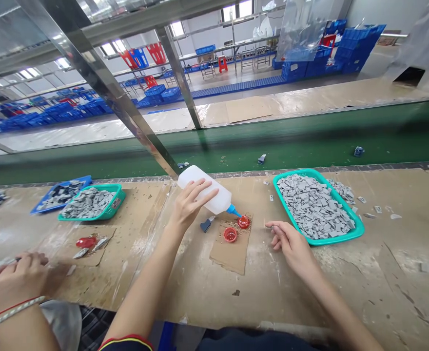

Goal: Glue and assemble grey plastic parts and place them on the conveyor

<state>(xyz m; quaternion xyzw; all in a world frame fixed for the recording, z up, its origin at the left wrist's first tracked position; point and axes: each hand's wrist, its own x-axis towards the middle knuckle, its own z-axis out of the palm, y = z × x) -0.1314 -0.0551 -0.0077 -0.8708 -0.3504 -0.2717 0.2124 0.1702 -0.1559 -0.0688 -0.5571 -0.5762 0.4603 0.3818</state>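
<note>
My left hand [189, 204] grips a white squeeze bottle [209, 192], tilted so that its blue nozzle [233, 210] points down at a small red cap [243, 222]. The nozzle's tip is at the cap's rim; whether it touches I cannot tell. A second red cap [230, 235] with liquid in it sits just in front, both on a torn piece of cardboard [231, 256]. To the right, my right hand [286, 240] hovers or rests near the table with nothing in it, its index finger stretched out and the others loosely curled. A small dark grey part [206, 224] lies left of the caps.
A green basket [359, 229] of grey pieces stands at right. Another green basket [117, 207] and a blue tray [39, 209] are at left. A co-worker's hands [20, 275] are at lower left. Behind runs a green conveyor belt [302, 129]; a metal post [141, 122] rises at the table's edge.
</note>
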